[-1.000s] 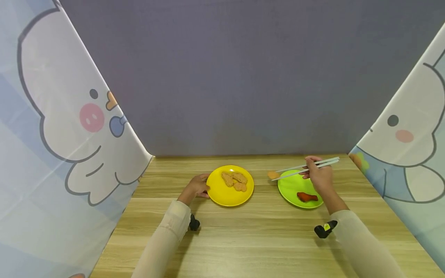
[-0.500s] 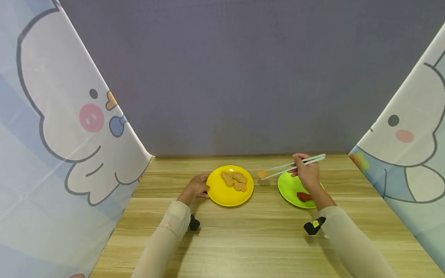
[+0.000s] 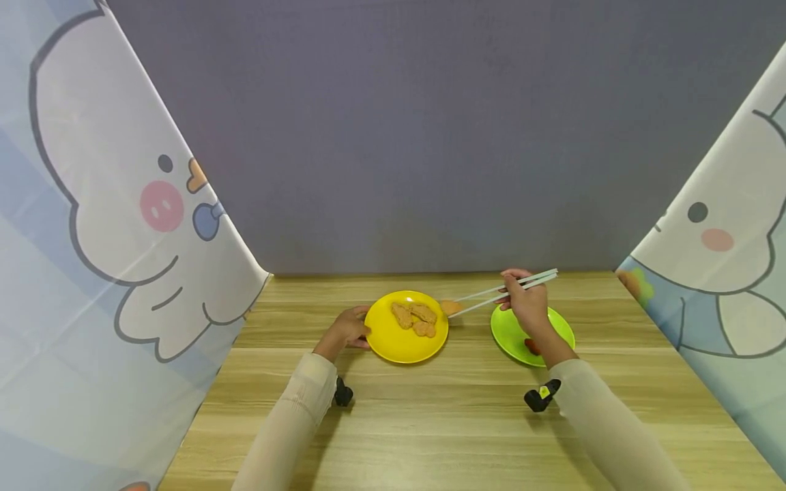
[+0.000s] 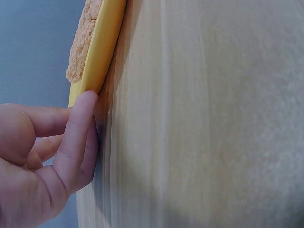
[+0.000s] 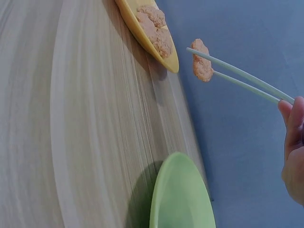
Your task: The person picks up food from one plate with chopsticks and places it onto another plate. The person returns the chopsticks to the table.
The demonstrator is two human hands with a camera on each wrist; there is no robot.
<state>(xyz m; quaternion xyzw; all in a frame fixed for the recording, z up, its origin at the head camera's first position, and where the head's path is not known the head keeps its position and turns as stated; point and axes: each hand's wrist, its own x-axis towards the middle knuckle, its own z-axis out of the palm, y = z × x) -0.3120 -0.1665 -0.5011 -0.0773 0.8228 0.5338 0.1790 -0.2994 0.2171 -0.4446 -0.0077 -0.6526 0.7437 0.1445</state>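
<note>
My right hand point(image 3: 529, 303) holds a pair of pale chopsticks point(image 5: 237, 71), with a fried chicken nugget point(image 5: 203, 72) gripped between their tips. In the head view the nugget overlaps the right rim of a yellow plate point(image 3: 387, 344); in the right wrist view it hangs in the air beyond that rim. Thumb and fingers of my left hand point(image 3: 350, 329) pinch the plate's left edge. Three breaded chicken pieces point(image 3: 402, 316) lie on this plate. Under my right wrist stands a green plate point(image 3: 506, 334) bearing a red drumstick point(image 3: 531, 347), partly hidden by the arm.
Both plates stand on a wood-grain table point(image 3: 430, 423). A grey panel point(image 3: 393, 136) rises along its back edge. Cartoon-printed cloth walls point(image 3: 123, 300) border the left and right sides. A black wrist camera point(image 3: 542, 395) sits by the right sleeve.
My right hand has travelled left, carrying the chopsticks and nugget from over the green plate to the yellow plate's rim. More of the drumstick is covered. My left hand has stayed put.
</note>
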